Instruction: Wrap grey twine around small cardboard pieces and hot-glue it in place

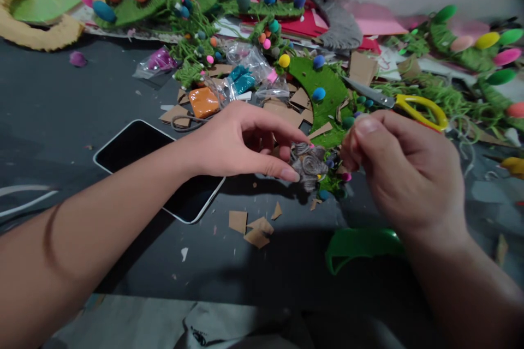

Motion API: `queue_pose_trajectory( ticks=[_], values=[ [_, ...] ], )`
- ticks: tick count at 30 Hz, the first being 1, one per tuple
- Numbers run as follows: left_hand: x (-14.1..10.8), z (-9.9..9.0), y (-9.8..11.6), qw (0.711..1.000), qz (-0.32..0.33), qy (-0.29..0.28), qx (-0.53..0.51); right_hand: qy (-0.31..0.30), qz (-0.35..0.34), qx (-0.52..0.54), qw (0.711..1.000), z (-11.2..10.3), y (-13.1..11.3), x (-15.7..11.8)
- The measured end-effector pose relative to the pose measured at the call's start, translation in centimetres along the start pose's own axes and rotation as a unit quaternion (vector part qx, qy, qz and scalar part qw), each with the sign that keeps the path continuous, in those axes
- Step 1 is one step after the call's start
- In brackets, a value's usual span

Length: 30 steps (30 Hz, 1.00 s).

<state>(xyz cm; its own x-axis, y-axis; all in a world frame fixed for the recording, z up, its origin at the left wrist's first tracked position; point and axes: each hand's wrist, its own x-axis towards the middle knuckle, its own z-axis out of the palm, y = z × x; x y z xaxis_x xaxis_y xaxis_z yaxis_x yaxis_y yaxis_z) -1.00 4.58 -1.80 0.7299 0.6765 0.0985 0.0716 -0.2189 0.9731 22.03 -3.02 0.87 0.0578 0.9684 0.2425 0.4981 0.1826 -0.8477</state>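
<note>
- Left hand [235, 142]: thumb and index finger slightly parted, their tips apparently gripping the left edge of a gray, rounded cluster of coiled yarn [307, 166]; the remaining fingers curl loosely behind.
- Right hand [405, 169]: thumb pressed to the curled index finger in a tight pinch, just right of the cluster; whether a strand lies within cannot be determined.
- Handling: the cluster is probably light, soft and not slippery; its coils may flatten or loosen under pressure. A gentle hold at the outer edge, as by the left fingertips, seems suitable.
- Limits of view: the cluster's underside is hidden, and the small multicoloured balls [323, 194] near the right fingertips are indistinct. The left forearm crosses a black, white-edged smartphone [131, 144]; a green, curved plastic object [360, 242], below the right fingers, is partly obscured.
</note>
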Motion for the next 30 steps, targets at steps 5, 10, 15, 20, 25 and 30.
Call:
queue_pose_trajectory(
  ticks=[5,10,15,20,25,30],
  values=[
    [0.0,-0.1,-0.2,1.000,-0.006,-0.011,-0.017,-0.061,-0.183,-0.037,0.981,-0.5,0.0,-0.5],
    [0.0,-0.1,-0.3,0.999,-0.006,-0.008,-0.032,-0.104,-0.298,-0.092,0.945,-1.1,0.7,-0.3],
    [0.0,0.0,-0.2,0.999,-0.009,-0.009,-0.032,-0.115,-0.328,-0.150,0.926,-1.1,0.9,0.0],
    [-0.1,0.0,-0.3,1.000,-0.006,-0.013,-0.022,-0.117,-0.376,-0.174,0.903,-1.0,1.0,0.2],
    [-0.1,-0.1,-0.3,1.000,0.001,-0.022,-0.022,-0.121,-0.387,-0.171,0.898,-1.0,1.2,0.3],
    [-0.2,-0.1,-0.3,1.000,-0.003,-0.017,-0.020,-0.125,-0.389,-0.166,0.897,-1.0,1.2,0.2]
  ],
)
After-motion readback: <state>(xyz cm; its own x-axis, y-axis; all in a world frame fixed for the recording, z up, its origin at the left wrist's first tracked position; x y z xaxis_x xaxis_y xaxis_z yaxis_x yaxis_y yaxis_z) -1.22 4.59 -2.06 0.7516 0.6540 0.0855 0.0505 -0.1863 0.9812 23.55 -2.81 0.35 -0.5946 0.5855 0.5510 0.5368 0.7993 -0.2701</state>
